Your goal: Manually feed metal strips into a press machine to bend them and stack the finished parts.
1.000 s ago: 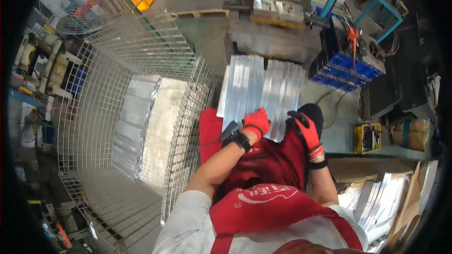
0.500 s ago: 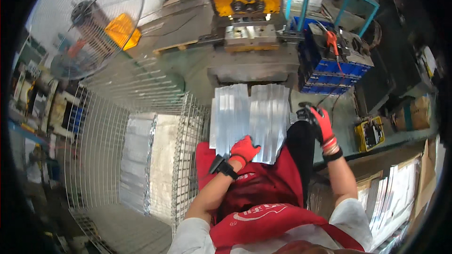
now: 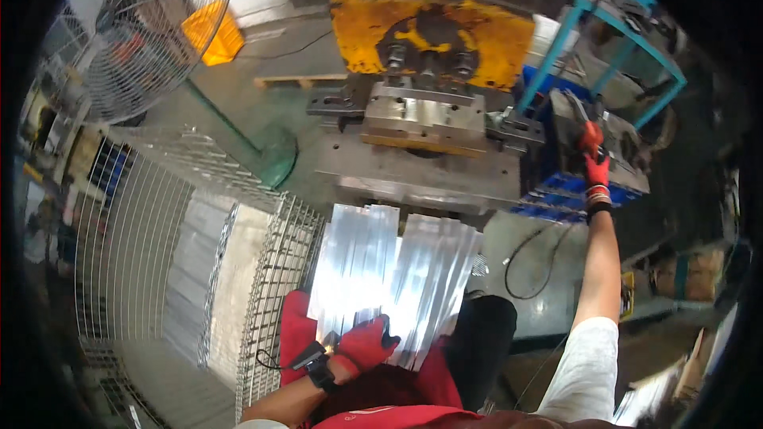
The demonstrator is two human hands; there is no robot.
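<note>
Two side-by-side stacks of long, shiny metal strips (image 3: 433, 270) lie in front of my body, their near ends over my red apron. My left hand (image 3: 362, 345), in a red glove with dark fingertips, rests on the near end of the strips with its fingers curled. What those fingers hold, if anything, is hidden. On the right, my outstretched right hand (image 3: 597, 168), gloved the same way, is closed round an orange-red air gun (image 3: 590, 137). The gun lies among tools on top of stacked blue crates (image 3: 548, 200).
A press with a yellow plate (image 3: 509, 40) and a steel die (image 3: 425, 119) stands ahead. On the left is a wire basket (image 3: 274, 270) holding more strips, with a large fan (image 3: 151, 40) behind it. A teal frame (image 3: 636, 40) rises beyond the crates. A dark hose (image 3: 509, 274) loops on the floor.
My right hand has moved forward from beside my knee to the air gun on the crates. My view has shifted toward the press. My left hand stays on the near end of the strips.
</note>
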